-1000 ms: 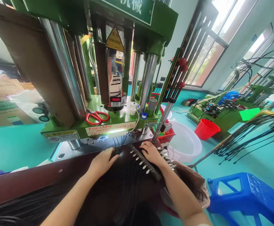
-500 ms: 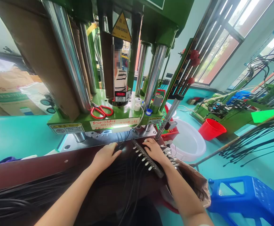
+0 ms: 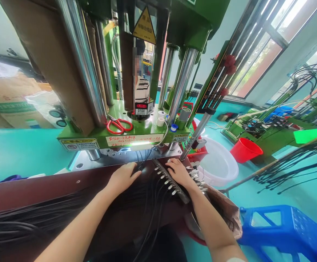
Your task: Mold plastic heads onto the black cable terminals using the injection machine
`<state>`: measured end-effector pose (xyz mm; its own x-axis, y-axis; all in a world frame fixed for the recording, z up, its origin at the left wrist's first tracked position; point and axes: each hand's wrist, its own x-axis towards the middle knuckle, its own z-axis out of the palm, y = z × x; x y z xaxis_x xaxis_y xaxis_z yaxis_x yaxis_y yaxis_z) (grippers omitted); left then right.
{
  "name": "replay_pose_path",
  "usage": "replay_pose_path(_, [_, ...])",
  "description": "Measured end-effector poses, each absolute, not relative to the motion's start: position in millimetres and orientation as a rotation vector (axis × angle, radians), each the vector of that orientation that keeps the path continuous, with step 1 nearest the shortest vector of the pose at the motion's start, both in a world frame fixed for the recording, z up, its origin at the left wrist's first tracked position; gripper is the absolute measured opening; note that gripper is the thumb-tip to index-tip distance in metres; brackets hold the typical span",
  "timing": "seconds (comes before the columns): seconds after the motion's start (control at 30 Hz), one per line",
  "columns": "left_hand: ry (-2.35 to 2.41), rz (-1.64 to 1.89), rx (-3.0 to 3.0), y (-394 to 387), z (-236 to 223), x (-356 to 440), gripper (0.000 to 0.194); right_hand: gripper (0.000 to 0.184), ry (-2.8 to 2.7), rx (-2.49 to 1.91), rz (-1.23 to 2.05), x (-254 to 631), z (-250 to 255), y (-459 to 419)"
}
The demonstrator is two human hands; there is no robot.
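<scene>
My left hand (image 3: 123,178) rests at the far edge of the dark red table (image 3: 98,182), thumb spread away from the fingers and nothing visible in it. Beside its fingertips, thin black cables (image 3: 144,156) run into the lit gap of the green press (image 3: 109,140). My right hand (image 3: 179,173) lies with fingers apart near the table's far right corner. A small whitish spot shows by its fingertips, too small to name. Just left of that hand, a dark bar (image 3: 172,180) holds a row of metal cable plugs. Further metal plugs (image 3: 195,176) lie right of the hand.
Red-handled scissors (image 3: 119,126) and small spools (image 3: 160,120) sit on the press ledge. A bundle of black cables (image 3: 24,225) covers the table's left. To the right are a white tub (image 3: 221,160), a red bucket (image 3: 246,151) and a blue stool (image 3: 284,225). A person stands behind the press.
The view has shifted slightly, so the press appears a little further right. Both hands stay in nearly the same places, and the plug bar has not visibly moved.
</scene>
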<state>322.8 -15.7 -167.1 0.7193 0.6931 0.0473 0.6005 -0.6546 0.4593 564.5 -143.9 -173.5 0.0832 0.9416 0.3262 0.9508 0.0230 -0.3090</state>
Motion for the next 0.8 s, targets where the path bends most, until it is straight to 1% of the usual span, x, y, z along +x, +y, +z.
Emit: replay_pose_path(0.8, [1.018, 0.285, 2.482, -15.2, -167.6, 321.1, 0.040, 0.026, -1.873, -1.930, 0.001, 563.8, -170.6, -145.0])
